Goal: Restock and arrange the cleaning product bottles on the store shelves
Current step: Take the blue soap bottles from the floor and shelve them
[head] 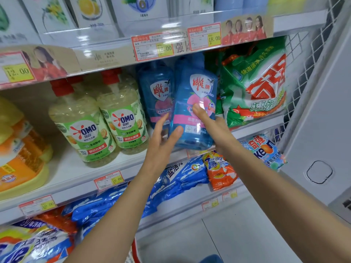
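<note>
Hands (161, 141) (216, 130) on blue bottle (190, 118) (twin (153, 92) alongside), green bag (254, 82) beside

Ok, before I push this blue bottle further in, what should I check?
1. Right hand grips the front bottle, thumb on the label: ok.
2. Left hand open, touching the bottle's left side: ok.
3. Label faces out: ok.
4. Base fully on the shelf: cannot tell, it sits at the front edge.
5. Room behind, between the rear bottle and the green bag: cannot tell, hidden.
</note>
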Demonstrator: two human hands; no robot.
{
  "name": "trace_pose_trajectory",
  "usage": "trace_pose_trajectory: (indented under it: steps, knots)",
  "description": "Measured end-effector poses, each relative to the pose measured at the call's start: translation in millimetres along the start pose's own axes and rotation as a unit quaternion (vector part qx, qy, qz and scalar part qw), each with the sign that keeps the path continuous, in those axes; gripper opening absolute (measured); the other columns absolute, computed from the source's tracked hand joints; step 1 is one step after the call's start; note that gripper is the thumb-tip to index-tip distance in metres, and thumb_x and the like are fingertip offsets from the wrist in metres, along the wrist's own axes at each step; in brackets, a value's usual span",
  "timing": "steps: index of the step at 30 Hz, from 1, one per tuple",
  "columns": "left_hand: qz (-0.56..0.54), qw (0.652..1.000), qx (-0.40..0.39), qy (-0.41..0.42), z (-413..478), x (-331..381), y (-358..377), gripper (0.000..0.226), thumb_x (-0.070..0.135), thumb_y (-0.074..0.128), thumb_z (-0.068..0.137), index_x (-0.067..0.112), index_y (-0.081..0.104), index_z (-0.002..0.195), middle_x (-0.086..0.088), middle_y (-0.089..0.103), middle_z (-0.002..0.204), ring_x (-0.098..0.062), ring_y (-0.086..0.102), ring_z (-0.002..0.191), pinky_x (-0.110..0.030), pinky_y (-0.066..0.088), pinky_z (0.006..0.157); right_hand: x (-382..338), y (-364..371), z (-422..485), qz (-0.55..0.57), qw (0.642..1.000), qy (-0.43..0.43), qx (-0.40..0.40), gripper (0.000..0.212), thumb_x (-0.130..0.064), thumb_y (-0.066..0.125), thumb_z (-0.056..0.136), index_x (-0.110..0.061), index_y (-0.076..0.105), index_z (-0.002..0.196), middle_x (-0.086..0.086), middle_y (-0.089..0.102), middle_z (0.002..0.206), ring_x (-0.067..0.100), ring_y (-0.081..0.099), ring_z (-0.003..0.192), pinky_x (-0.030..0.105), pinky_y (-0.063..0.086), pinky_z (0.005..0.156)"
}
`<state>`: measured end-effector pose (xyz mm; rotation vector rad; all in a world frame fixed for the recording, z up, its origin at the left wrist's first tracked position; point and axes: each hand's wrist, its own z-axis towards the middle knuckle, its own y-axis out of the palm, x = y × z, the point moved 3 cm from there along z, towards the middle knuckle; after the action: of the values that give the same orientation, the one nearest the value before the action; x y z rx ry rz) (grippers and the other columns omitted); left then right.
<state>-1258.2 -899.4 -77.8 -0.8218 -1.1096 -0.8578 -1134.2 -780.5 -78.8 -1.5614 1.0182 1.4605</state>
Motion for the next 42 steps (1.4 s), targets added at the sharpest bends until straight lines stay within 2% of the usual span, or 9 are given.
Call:
trace_pose_trajectory:
  steps: [4,8,14,18,22,27,32,38,42]
  knots:
    - [-0.068,0.997,0.013,-0.041,-27,5,5,0.044,0.040,0.073,0.082,0.040,0.055,0.122,-0.004,0.072,0.106,-0.020,0.071,0.096,-0.043,0.058,0.087,2,-10,-52,-0.026,0.999,-0.015,-0.029,0.073,-0.062,0.068,0.079,-0.021,0.043,0.133,-0.006,0.065,0.109,-0.001,0.069,0.083,0.020,0.055,0.068]
    - [-0.162,0.977,0.059,-0.124,-55,12,5,0.030,0.041,0.065,0.089,0.024,0.058,0.113,0.006,0.073,0.089,-0.017,0.074,0.081,-0.044,0.062,0.071,-3,-16,-106,-0.033,0.994,-0.054,-0.085,0.071,-0.046,0.068,0.083,-0.039,0.034,0.145,-0.008,0.067,0.107,0.006,0.072,0.091,0.022,0.057,0.078]
    - [-0.212,0.959,0.034,-0.185,-104,33,4,0.050,0.050,0.065,0.087,0.018,0.056,0.124,-0.008,0.071,0.113,-0.028,0.074,0.092,-0.053,0.060,0.073,-13,-18,-163,-0.047,0.994,-0.074,-0.062,0.056,-0.053,0.062,0.083,-0.040,0.047,0.135,-0.007,0.067,0.104,-0.006,0.069,0.082,0.014,0.055,0.073]
    - [-0.195,0.964,0.044,-0.177,-134,42,-2,0.046,0.044,0.069,0.085,0.017,0.056,0.120,-0.006,0.069,0.109,-0.023,0.074,0.088,-0.051,0.061,0.070,-7,-18,-177,0.008,0.996,0.020,-0.090,0.088,-0.085,0.051,0.066,-0.027,0.054,0.133,0.004,0.067,0.125,0.019,0.068,0.109,0.046,0.056,0.094]
    - [-0.157,0.976,0.017,-0.151,-162,37,-9,0.040,0.032,0.071,0.085,0.021,0.058,0.121,-0.005,0.070,0.108,-0.022,0.074,0.086,-0.044,0.062,0.071,7,-14,-182,0.079,0.991,0.068,-0.090,0.079,-0.066,0.072,0.073,-0.014,0.059,0.132,0.009,0.070,0.122,0.027,0.067,0.113,0.048,0.055,0.095]
    - [-0.040,0.993,-0.030,-0.107,-168,30,-26,0.040,0.040,0.070,0.088,0.031,0.060,0.125,0.003,0.067,0.120,-0.011,0.069,0.099,-0.034,0.059,0.086,23,-5,-196,0.096,0.995,-0.014,0.002,0.044,-0.031,0.073,0.086,-0.017,0.054,0.123,0.006,0.070,0.109,0.013,0.073,0.079,0.027,0.057,0.058]
    - [0.036,0.996,-0.035,-0.080,-173,41,-11,0.068,0.074,0.075,0.052,0.050,0.054,0.112,0.018,0.069,0.107,-0.003,0.066,0.099,-0.033,0.055,0.089,31,8,-211,-0.013,0.992,-0.113,0.052,0.075,-0.054,0.083,0.068,-0.033,0.044,0.129,-0.001,0.065,0.114,0.011,0.069,0.099,0.034,0.059,0.081]
    - [-0.029,0.995,0.005,-0.090,-168,24,-22,0.062,0.033,0.091,0.063,0.043,0.056,0.113,0.008,0.070,0.109,-0.009,0.068,0.100,-0.026,0.055,0.081,30,0,-208,0.046,0.991,-0.129,0.003,0.035,-0.041,0.055,0.094,-0.027,0.051,0.126,0.015,0.060,0.115,0.017,0.071,0.086,0.029,0.058,0.063]
    - [-0.099,0.986,-0.033,-0.133,-172,15,-17,0.072,0.031,0.090,0.056,0.034,0.059,0.120,-0.007,0.072,0.107,-0.022,0.071,0.098,-0.039,0.057,0.086,43,4,-188,0.150,0.984,-0.059,-0.073,0.052,-0.051,0.056,0.094,-0.021,0.050,0.136,0.014,0.060,0.133,0.018,0.067,0.110,0.033,0.057,0.086]
